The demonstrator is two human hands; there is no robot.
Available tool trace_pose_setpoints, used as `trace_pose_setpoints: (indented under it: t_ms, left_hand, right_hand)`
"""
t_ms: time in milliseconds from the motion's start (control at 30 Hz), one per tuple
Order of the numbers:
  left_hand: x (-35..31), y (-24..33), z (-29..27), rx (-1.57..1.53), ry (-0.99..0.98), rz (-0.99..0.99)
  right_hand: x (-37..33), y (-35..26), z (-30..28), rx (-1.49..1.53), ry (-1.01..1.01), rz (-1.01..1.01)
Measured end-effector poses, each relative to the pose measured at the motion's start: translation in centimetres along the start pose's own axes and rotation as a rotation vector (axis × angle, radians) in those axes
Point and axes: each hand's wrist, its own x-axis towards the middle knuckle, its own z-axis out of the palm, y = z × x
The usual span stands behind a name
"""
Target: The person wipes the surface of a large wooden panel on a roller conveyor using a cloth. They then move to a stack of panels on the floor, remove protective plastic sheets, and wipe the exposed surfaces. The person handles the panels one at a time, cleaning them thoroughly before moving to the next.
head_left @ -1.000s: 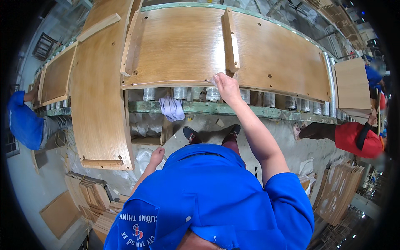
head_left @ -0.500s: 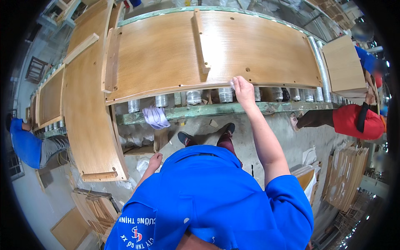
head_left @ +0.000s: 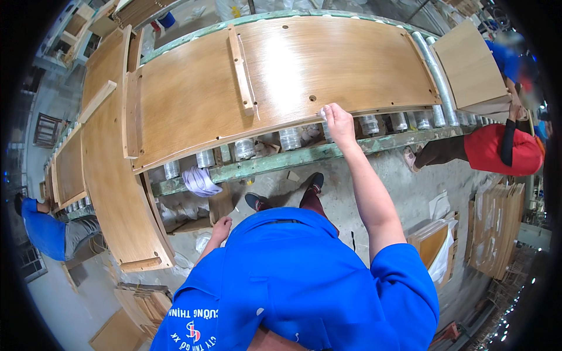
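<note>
A long, glossy brown wooden panel (head_left: 187, 88) lies flat on the roller conveyor in front of me. A wooden batten (head_left: 240, 70) stands up across its middle, and another batten (head_left: 132, 114) is at its left end. My right hand (head_left: 339, 124) is at the panel's near edge, closed on a small white wad of cloth (head_left: 322, 114) that touches the edge near a dark hole. My left hand (head_left: 221, 227) hangs low beside my body, its fingers curled in, with nothing visible in them.
A green conveyor rail (head_left: 252, 165) with wrapped rollers runs before me, a pale lilac cloth (head_left: 201, 182) draped over it. Another long panel (head_left: 117, 193) extends at left. A person in red (head_left: 502, 149) stands right, near a wooden box (head_left: 470, 67); one in blue (head_left: 45, 231) works left.
My right hand has slid right along the panel's near edge with the white wad, past the hole. The whole view has shifted, so the panel appears farther left. My left hand stays low.
</note>
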Motion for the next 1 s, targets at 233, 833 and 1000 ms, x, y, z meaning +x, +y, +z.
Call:
trace_pose_setpoints:
  t_ms: [233, 833, 1000]
  left_hand:
    - [0.2, 3.0, 1.4, 0.018, -0.032, -0.042]
    - [2.6, 13.4, 7.4, 0.062, -0.060, 0.007]
    - [2.8, 15.1, 8.6, 0.092, -0.053, 0.006]
  right_hand:
    - [0.7, 2.8, -2.4, 0.004, -0.020, 0.054]
    - [4.2, 16.7, -15.1, -0.012, 0.302, 0.138]
    - [4.8, 18.1, -15.5, 0.009, 0.253, 0.146]
